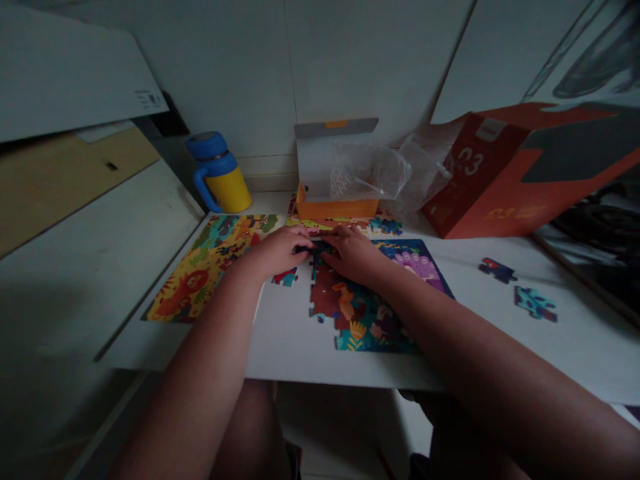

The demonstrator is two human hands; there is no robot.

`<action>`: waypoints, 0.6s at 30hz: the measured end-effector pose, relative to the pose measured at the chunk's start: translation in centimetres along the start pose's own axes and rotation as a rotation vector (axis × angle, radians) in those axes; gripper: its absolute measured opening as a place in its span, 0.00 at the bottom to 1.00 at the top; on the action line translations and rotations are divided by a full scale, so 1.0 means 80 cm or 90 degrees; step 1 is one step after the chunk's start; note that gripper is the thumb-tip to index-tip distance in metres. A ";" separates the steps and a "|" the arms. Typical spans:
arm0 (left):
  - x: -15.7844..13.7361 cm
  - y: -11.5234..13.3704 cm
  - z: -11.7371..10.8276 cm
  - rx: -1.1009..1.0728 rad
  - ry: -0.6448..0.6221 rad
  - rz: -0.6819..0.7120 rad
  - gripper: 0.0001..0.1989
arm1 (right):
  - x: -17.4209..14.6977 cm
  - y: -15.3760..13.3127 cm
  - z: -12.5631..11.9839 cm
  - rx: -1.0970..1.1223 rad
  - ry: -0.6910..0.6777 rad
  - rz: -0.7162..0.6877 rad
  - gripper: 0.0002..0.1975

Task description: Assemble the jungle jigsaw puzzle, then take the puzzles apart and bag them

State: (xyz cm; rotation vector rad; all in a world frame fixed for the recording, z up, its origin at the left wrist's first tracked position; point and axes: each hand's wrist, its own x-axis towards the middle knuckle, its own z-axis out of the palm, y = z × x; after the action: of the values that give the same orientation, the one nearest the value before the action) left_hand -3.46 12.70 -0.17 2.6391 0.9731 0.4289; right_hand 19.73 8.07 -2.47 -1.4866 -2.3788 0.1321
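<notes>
A partly assembled dark blue jigsaw puzzle [370, 313] lies on the white table, its left edge ragged. At its upper left corner, my left hand [287, 250] has its fingers closed on a dark puzzle piece [304, 249]. My right hand [350, 250] rests on the same corner, fingers stretched across the pieces and nearly meeting the left ones. Just below my left hand lies a loose red and blue puzzle piece [285, 277]. To the left is a yellow jigsaw puzzle [200, 273], partly covered by my left forearm.
An orange open box [337, 209] with clear plastic bags [373, 170] stands at the back. A blue and yellow flask [223, 177] is at back left, a large red box [480, 173] at right. Two loose puzzle pieces [535, 303] [497, 270] lie on the right.
</notes>
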 end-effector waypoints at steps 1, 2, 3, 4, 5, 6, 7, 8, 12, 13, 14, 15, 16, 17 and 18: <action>0.001 0.000 0.001 0.002 0.002 -0.002 0.12 | -0.001 -0.001 -0.001 0.000 -0.002 0.000 0.26; 0.001 0.001 0.003 0.006 0.004 -0.001 0.12 | -0.001 -0.001 -0.004 0.000 -0.003 -0.001 0.26; 0.002 0.001 0.004 0.010 0.007 0.003 0.12 | -0.003 -0.003 -0.008 0.001 -0.002 -0.004 0.27; 0.002 0.002 0.005 0.013 0.010 0.011 0.12 | -0.005 -0.004 -0.014 0.002 -0.002 -0.009 0.28; 0.003 0.002 0.006 0.013 0.014 0.021 0.12 | -0.008 -0.005 -0.021 0.001 -0.004 -0.014 0.28; 0.003 0.001 0.006 0.011 0.017 0.032 0.12 | -0.012 -0.007 -0.031 -0.005 -0.012 -0.018 0.26; 0.004 0.000 0.007 0.009 0.020 0.041 0.12 | -0.018 -0.007 -0.042 -0.015 -0.024 -0.017 0.23; 0.004 -0.001 0.008 0.006 0.025 0.048 0.12 | -0.025 -0.006 -0.054 -0.030 -0.041 -0.007 0.20; 0.005 -0.011 0.013 0.013 0.047 0.058 0.11 | -0.078 0.026 -0.103 -0.120 -0.108 0.123 0.17; 0.005 -0.013 0.015 0.014 0.051 0.059 0.11 | -0.098 0.043 -0.114 -0.148 -0.118 0.166 0.17; 0.004 -0.014 0.016 0.015 0.053 0.060 0.11 | -0.119 0.063 -0.123 -0.193 -0.119 0.210 0.17; 0.004 -0.015 0.017 0.014 0.056 0.060 0.11 | -0.142 0.085 -0.131 -0.244 -0.118 0.249 0.17; 0.003 -0.015 0.017 0.012 0.059 0.059 0.11 | -0.164 0.109 -0.138 -0.294 -0.135 0.288 0.17; 0.003 -0.015 0.018 0.011 0.061 0.057 0.11 | -0.184 0.132 -0.144 -0.327 -0.166 0.318 0.18; 0.002 -0.014 0.018 0.011 0.063 0.054 0.11 | -0.202 0.154 -0.148 -0.333 -0.199 0.357 0.18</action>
State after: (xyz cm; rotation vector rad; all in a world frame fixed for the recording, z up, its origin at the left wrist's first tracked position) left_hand -3.44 13.41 -1.90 2.7042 0.8993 0.5775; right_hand 40.59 -1.89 1.92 -2.5236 -2.2467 -0.1534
